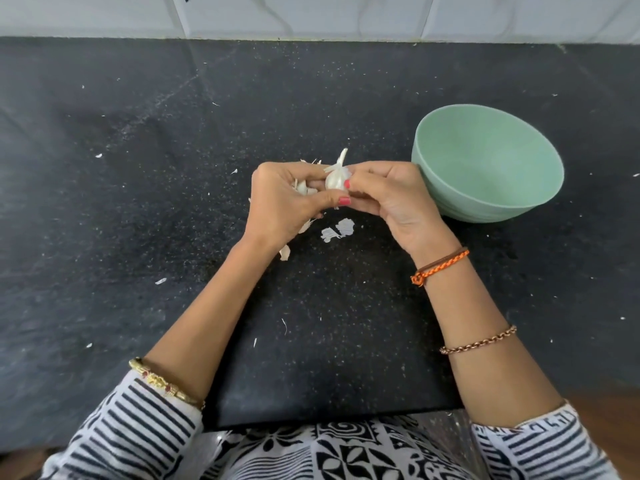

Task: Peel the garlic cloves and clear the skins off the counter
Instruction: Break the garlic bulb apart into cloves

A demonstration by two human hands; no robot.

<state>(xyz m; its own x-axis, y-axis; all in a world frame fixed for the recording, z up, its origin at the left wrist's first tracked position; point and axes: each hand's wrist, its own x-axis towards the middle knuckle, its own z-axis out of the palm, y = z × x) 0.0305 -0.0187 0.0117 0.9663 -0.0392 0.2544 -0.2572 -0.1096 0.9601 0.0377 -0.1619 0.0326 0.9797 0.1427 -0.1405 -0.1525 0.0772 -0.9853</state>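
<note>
Garlic (334, 180) sat pinched between your left hand (282, 199) and right hand (391, 192), fingers curled round it, just left of the green bowl (485, 188); you would do well stripping skin downward over the skins (337, 230).

Pale green bowl (486, 161) upright on dark speckled table (138, 202), right of centre. White tiled wall (311, 15) along far edge.

There is one camera, worn on the person's head. It looks forward and down, close over the black counter (138, 202). The white tiled wall (311, 15) sits along the counter's far edge.
</note>
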